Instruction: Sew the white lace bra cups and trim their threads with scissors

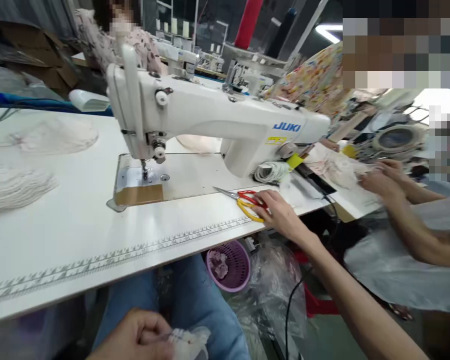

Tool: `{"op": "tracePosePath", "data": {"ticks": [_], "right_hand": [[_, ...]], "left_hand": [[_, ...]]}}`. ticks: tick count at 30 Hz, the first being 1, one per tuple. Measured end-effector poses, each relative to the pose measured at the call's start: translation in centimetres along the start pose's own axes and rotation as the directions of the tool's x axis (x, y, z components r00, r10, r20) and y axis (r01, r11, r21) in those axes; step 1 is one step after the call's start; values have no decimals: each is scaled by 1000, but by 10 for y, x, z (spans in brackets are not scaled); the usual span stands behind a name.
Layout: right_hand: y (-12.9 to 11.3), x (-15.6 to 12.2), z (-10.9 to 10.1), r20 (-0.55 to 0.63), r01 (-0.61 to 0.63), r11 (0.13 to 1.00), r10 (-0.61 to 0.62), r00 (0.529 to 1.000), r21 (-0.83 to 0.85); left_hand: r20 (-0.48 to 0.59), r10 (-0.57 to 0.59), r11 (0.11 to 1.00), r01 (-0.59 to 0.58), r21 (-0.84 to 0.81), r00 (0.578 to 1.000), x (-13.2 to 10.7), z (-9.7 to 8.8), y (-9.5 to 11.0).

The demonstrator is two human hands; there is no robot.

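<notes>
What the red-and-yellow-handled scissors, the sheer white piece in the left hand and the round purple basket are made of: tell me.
Scissors: silvery, apparently metal blades; smooth, evenly coloured handles, probably plastic. White piece: likely thin matte fabric, given its translucent edge. Basket: seemingly moulded plastic, satiny, regularly perforated.

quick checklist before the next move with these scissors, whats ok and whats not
1. Right hand at the scissors: ok, fingers on the handles.
2. Firm right grip: cannot tell, the fingers hide it.
3. Scissor tips pointing away from the right hand: ok.
4. Left hand holding the pale fabric piece: ok, above the lap.
5. Fabric stack apart from the scissors: ok.
6. Presser foot raised: cannot tell, too small.
</notes>
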State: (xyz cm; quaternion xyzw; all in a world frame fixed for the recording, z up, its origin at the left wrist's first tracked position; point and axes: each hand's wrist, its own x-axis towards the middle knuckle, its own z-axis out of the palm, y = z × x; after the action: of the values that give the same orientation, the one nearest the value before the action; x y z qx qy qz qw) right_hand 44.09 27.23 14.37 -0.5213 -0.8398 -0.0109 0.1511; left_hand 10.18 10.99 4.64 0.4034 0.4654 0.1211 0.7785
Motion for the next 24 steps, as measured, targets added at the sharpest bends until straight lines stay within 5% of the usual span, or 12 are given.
{"op": "tracePosePath", "data": {"ticks": [5, 11, 15, 18, 22, 24], "right_hand": [[11, 10, 9, 84, 97, 995, -99, 992, 22], [-19, -16, -4, 97, 141, 989, -137, 986, -40], [-57, -61, -7, 165, 139, 971, -172, 971, 192], [-88, -94, 3, 295, 8, 916, -137, 945, 401], [-117, -117, 27, 628, -293, 847, -60, 776, 443], [-125, -120, 36, 701, -384, 815, -38, 712, 435]], "left_hand": [[-96, -33, 997, 25, -77, 995, -15, 7, 13], [-99, -70, 990, 57, -129, 993, -21, 8, 11], [-71, -63, 987, 51, -151, 995, -22, 6, 9], [-80, -57, 986, 43, -159, 995, -21, 5, 7], [-115, -69, 984, 48, -169, 991, -21, 6, 4], [-99, -57, 985, 40, -169, 993, -21, 6, 3]]}}
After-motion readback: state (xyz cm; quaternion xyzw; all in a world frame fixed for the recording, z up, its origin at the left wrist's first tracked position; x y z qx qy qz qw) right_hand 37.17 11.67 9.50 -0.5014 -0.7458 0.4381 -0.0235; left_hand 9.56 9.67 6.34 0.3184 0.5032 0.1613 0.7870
